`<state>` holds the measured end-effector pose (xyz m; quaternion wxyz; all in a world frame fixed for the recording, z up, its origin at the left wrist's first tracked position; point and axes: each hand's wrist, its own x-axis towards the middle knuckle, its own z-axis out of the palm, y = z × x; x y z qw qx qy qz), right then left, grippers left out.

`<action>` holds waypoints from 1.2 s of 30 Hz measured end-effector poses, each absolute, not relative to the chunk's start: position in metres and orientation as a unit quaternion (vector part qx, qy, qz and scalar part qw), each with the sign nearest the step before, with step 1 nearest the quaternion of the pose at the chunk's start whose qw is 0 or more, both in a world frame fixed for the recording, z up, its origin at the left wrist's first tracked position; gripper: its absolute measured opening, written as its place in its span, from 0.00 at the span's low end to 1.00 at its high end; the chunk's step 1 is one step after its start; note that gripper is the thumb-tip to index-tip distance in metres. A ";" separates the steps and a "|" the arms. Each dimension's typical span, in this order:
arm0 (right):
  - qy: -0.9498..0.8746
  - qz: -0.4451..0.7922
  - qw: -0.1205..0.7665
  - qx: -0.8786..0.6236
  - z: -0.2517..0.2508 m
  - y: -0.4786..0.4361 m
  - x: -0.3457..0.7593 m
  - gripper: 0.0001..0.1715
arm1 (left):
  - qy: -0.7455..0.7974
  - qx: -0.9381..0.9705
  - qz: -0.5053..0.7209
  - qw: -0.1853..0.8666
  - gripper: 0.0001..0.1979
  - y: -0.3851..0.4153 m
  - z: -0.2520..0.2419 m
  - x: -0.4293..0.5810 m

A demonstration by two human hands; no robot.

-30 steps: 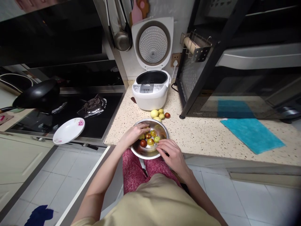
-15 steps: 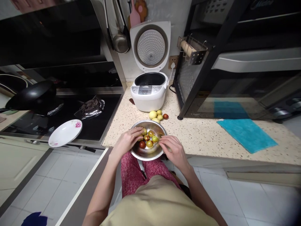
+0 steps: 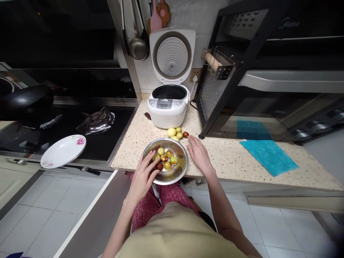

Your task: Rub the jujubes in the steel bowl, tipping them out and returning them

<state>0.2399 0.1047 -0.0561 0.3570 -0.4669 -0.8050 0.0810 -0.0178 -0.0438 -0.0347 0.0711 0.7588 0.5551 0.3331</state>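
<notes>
A round steel bowl [image 3: 180,171] sits at the counter's front edge with several jujubes [image 3: 167,165] in it, some yellow-green and some reddish brown. My left hand [image 3: 143,177] lies over the bowl's left rim, fingers spread above the jujubes at that side. To the right of the bowl, my right hand [image 3: 200,154] reaches forward with its fingers extended. Its fingertips are close to a red-brown jujube [image 3: 185,134] on the counter; whether they touch it I cannot tell. Several pale yellow-green jujubes [image 3: 171,132] are clustered beside that one, behind the bowl.
A white rice cooker [image 3: 168,114] with its lid raised stands behind the fruit. On the left, a flowered white plate [image 3: 63,152] rests at the front of the black gas hob [image 3: 113,132]. A black oven [image 3: 255,104] and a teal cloth [image 3: 270,156] are on the right.
My right hand has moved from the bowl's right side forward, toward the red-brown jujube on the counter. My left hand has drawn back slightly and spread its fingers.
</notes>
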 end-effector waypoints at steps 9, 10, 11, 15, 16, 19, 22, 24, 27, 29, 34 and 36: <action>-0.804 0.069 0.299 -0.509 -0.065 0.156 0.224 0.27 | 0.557 0.762 0.329 0.034 0.27 -0.046 -0.042 -0.015; -0.806 0.075 0.292 -0.510 -0.064 0.160 0.222 0.27 | 0.557 0.761 0.331 0.033 0.26 -0.046 -0.042 -0.015; -0.808 0.079 0.288 -0.508 -0.063 0.163 0.221 0.26 | 0.557 0.761 0.332 0.032 0.27 -0.046 -0.042 -0.015; -0.817 0.087 0.288 -0.492 -0.058 0.166 0.217 0.23 | 0.553 0.763 0.334 0.028 0.27 -0.045 -0.043 -0.015; -0.818 0.089 0.289 -0.490 -0.058 0.164 0.217 0.22 | 0.553 0.763 0.335 0.027 0.27 -0.045 -0.043 -0.015; -0.816 0.097 0.291 -0.490 -0.057 0.157 0.218 0.19 | 0.553 0.763 0.334 0.026 0.27 -0.045 -0.043 -0.015; -0.810 0.107 0.294 -0.495 -0.058 0.148 0.222 0.18 | 0.556 0.761 0.332 0.031 0.27 -0.046 -0.043 -0.015; -0.798 0.120 0.308 -0.504 -0.057 0.140 0.226 0.17 | 0.559 0.759 0.333 0.034 0.27 -0.046 -0.043 -0.015; -0.777 0.137 0.359 -0.499 -0.049 0.126 0.232 0.14 | 0.562 0.756 0.334 0.033 0.26 -0.046 -0.043 -0.014; -0.768 0.143 0.403 -0.477 -0.040 0.115 0.233 0.14 | 0.562 0.756 0.333 0.030 0.26 -0.046 -0.043 -0.014; -0.792 0.170 0.436 -0.392 -0.018 0.089 0.216 0.17 | 0.562 0.760 0.327 0.024 0.25 -0.046 -0.043 -0.013; -0.822 0.183 0.402 -0.359 -0.014 0.084 0.206 0.19 | 0.565 0.759 0.322 0.022 0.25 -0.046 -0.042 -0.013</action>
